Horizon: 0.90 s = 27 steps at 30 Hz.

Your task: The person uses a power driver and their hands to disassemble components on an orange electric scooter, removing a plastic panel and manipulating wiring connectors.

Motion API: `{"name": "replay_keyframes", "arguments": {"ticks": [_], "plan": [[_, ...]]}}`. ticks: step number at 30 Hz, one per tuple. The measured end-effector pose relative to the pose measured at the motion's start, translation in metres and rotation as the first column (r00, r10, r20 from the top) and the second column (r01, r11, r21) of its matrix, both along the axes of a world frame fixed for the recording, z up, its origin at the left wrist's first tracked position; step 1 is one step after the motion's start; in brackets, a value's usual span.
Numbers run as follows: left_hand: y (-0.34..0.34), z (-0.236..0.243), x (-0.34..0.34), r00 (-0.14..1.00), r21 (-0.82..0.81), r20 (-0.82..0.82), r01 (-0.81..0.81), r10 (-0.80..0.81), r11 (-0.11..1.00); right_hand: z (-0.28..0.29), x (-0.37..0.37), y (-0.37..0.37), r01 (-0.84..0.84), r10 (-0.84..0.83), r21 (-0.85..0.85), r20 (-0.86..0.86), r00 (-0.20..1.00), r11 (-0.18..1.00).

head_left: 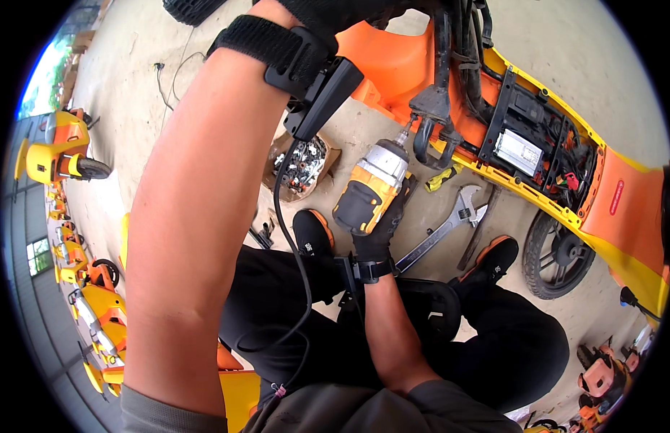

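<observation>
My right hand (380, 234), in a black glove, is wrapped round a yellow and black cordless impact driver (367, 189). Its bit reaches a black metal bracket (430, 108) on an orange and yellow electric scooter (392, 61); whether it sits on a fastener is too small to tell. My left arm crosses the picture to the top edge. There my left hand (342, 13), also gloved in black, lies against the dark upper part of the scooter, its fingers hidden. Inside the scooter's open body show a silver box (519, 151) and wiring.
A carton of loose hardware (304, 167) stands on the floor left of the driver. An adjustable wrench (443, 227), a dark bar (480, 227) and a yellow-black item (443, 177) lie near my feet. A scooter wheel (558, 256) is at right. Several parked scooters (93, 303) line the left.
</observation>
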<state>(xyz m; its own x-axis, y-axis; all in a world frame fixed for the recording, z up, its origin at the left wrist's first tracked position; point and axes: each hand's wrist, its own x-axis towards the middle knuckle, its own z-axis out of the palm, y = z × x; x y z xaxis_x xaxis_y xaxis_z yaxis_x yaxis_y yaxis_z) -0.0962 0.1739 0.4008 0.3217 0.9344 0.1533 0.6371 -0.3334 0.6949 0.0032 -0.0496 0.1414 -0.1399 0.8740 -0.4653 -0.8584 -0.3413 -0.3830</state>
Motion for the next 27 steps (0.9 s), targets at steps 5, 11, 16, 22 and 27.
{"name": "replay_keyframes", "arguments": {"ticks": [5,11,16,22,27], "plan": [[-0.013,0.014,0.008,0.989,-0.12,0.136,-0.042,0.059,0.992,-0.008,-0.002,0.003,0.068,-0.07,0.039,0.043,0.997,0.997],[-0.03,0.008,0.005,0.965,-0.034,0.261,-0.007,0.016,0.999,-0.004,0.01,0.011,0.045,-0.043,0.013,-0.131,0.99,0.999],[-0.088,0.01,-0.004,0.919,0.065,0.167,-0.371,0.357,0.926,-0.025,0.018,-0.003,-0.028,0.042,0.07,-0.218,0.975,0.997],[-0.164,-0.015,0.008,0.905,-0.155,0.062,-0.408,0.421,0.9,-0.006,0.015,-0.023,-0.072,0.09,0.055,-0.473,0.876,0.996],[-0.193,-0.026,0.034,0.857,-0.152,-0.13,-0.515,0.499,0.844,0.018,0.03,-0.029,-0.033,0.186,0.24,-0.65,0.737,0.97]]}}
